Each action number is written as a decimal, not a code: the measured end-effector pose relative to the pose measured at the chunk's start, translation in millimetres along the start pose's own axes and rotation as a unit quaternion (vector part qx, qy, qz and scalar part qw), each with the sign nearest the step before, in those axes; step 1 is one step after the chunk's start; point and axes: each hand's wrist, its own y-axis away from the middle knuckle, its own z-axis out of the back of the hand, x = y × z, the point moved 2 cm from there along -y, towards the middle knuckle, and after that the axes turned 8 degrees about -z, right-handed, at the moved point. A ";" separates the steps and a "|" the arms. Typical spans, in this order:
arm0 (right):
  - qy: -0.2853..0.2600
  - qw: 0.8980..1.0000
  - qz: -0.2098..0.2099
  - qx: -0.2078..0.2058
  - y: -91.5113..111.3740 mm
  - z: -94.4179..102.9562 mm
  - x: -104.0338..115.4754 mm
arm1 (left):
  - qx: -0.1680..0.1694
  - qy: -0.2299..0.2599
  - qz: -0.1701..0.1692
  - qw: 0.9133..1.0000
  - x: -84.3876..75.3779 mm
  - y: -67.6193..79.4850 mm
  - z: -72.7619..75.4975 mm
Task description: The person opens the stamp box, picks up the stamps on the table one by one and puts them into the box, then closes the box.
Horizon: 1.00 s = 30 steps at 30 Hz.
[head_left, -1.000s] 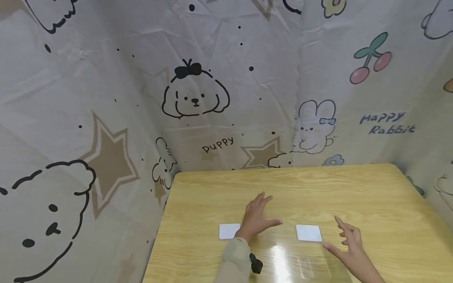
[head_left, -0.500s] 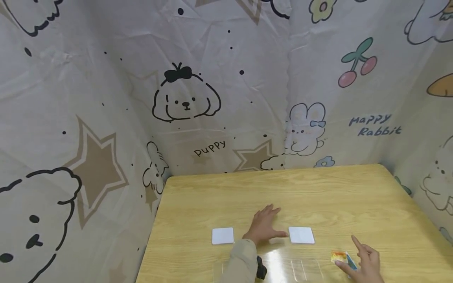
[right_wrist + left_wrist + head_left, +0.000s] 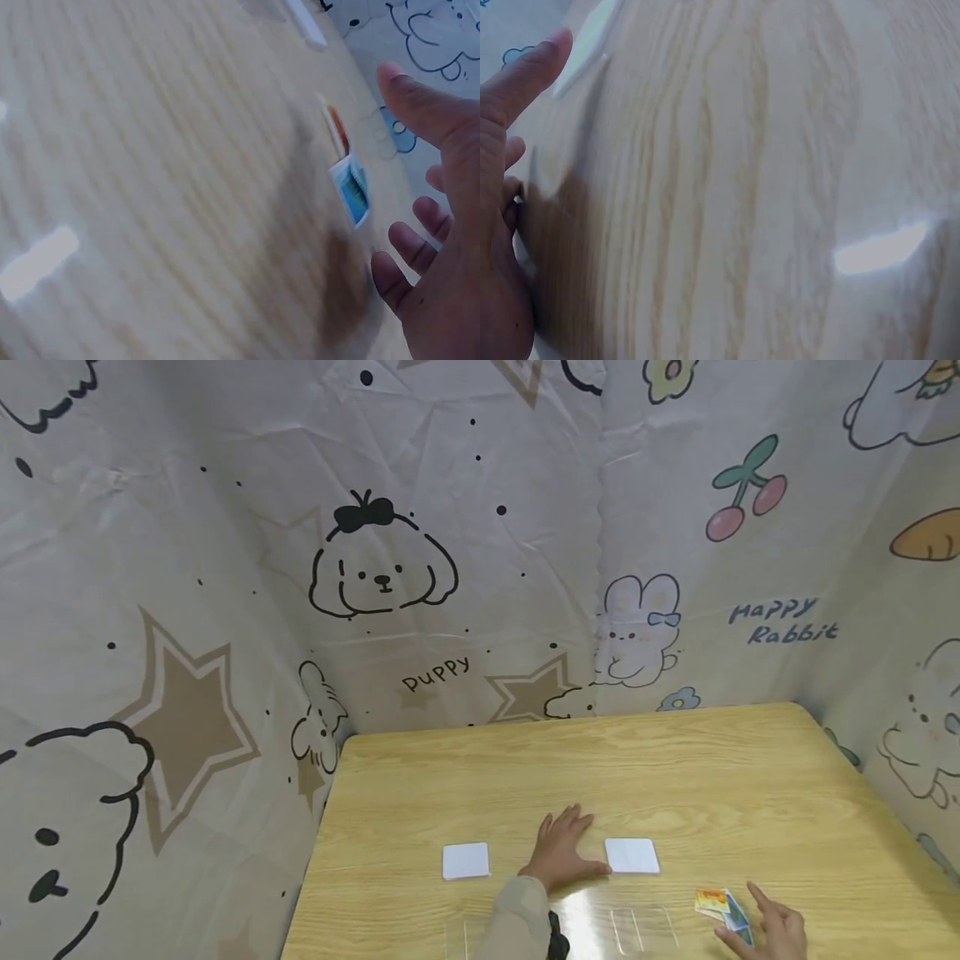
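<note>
Two white card-like rectangles lie apart on the table, a left one (image 3: 465,861) and a right one (image 3: 632,856). My left hand (image 3: 564,852) is between them with fingers spread, its thumb tip at the near left corner of the right rectangle; contact is unclear. To the right, my right hand (image 3: 780,931) hovers with thumb and index finger apart, holding nothing. Just left of it lie several small printed cards, one orange-yellow (image 3: 711,901) and others blue (image 3: 737,917), partly overlapping. The right wrist view shows the blue card (image 3: 351,191) beyond my loosely bent fingers (image 3: 411,247).
A clear, see-through rectangular piece (image 3: 645,931) lies at the table's near side, with another clear edge (image 3: 459,935) left of my sleeve (image 3: 517,918). A printed cloth (image 3: 420,460) hangs behind and beside the wooden table (image 3: 480,777). Light glares off the tabletop.
My left hand has moved right, from beside the left white rectangle to the right one. My right hand has come nearer and right. The printed cards, unseen at first, now lie beside it.
</note>
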 end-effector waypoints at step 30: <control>0.107 0.987 -0.114 -0.046 -5.3 -27.6 -2.3 | 0.010 -0.045 -0.007 0.999 5.4 3.8 -9.2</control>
